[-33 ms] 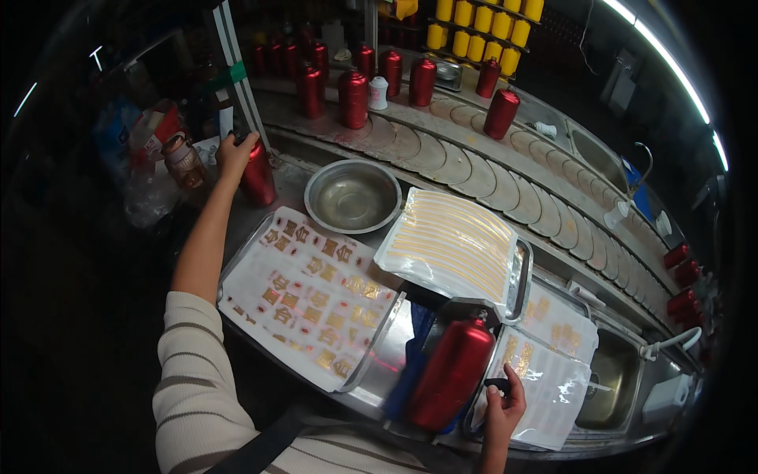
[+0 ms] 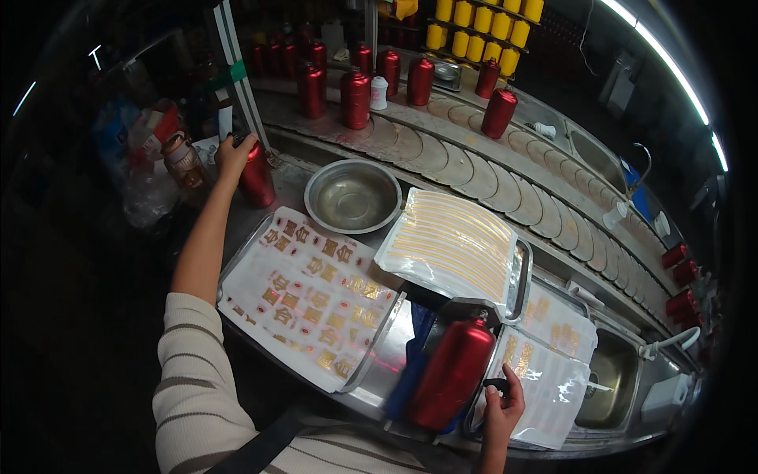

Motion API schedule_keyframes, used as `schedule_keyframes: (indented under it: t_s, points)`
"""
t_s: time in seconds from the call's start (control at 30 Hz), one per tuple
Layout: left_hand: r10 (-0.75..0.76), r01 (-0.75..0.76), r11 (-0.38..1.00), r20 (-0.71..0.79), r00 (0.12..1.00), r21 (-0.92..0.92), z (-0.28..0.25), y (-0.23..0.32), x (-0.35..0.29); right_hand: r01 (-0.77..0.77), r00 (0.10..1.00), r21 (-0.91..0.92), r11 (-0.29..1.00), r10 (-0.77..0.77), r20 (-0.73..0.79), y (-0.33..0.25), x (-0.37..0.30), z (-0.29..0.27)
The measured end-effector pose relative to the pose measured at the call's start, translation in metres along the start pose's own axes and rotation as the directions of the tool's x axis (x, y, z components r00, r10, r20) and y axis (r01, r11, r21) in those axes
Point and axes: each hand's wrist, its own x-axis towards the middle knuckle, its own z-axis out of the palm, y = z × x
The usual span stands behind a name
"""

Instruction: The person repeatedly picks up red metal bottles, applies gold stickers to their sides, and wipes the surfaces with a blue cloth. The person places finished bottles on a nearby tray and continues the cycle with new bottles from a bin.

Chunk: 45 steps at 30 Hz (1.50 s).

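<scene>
At the left, my left hand (image 2: 234, 154) closes around the top of an upright red metallic bottle (image 2: 257, 178). My right hand (image 2: 504, 409), low on the right, pinches a small dark piece (image 2: 497, 385) with a pale end; its kind I cannot make out. Just left of that hand, a second red bottle (image 2: 454, 367) lies tilted, its neck pointing away from me and its lower end blurred. A blue cloth (image 2: 421, 324) shows beside it. Under my right hand are decal sheets (image 2: 545, 403) with gold patterns.
A white sheet of gold and red decals (image 2: 300, 308) covers a tray on the left. Behind are a metal bowl (image 2: 353, 196) and a sheet of gold strips (image 2: 450, 245). Beyond runs a conveyor of overlapping plates (image 2: 458, 170) carrying red bottles (image 2: 500, 113). A sink (image 2: 612, 375) is at right.
The red bottles on the conveyor have shifted very slightly to the left. Both of my hands are in the same places.
</scene>
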Motion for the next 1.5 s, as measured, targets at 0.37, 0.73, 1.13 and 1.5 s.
schedule_keyframes:
  t_s: [0.37,0.73,1.13,1.5]
  points:
    - [0.378,-0.409,0.909,-0.243,0.893,-0.087,0.049,0.084,-0.035,-0.012,0.997,-0.136,0.991,0.002,-0.077,-0.014,0.004,0.002]
    - [0.174,-0.172,0.968,-0.006,0.985,-0.180,0.306,0.207,0.014,0.004,0.981,-0.157,0.988,-0.034,-0.190,0.001,0.017,-0.001]
    - [0.179,-0.153,0.953,0.079,0.981,-0.260,0.376,0.258,-0.048,-0.127,0.944,-0.173,0.977,0.066,-0.323,0.014,0.016,-0.021]
    - [0.189,-0.108,0.910,0.168,0.968,-0.401,0.380,0.301,-0.104,-0.186,0.937,-0.148,0.971,0.129,-0.326,-0.004,0.007,-0.016]
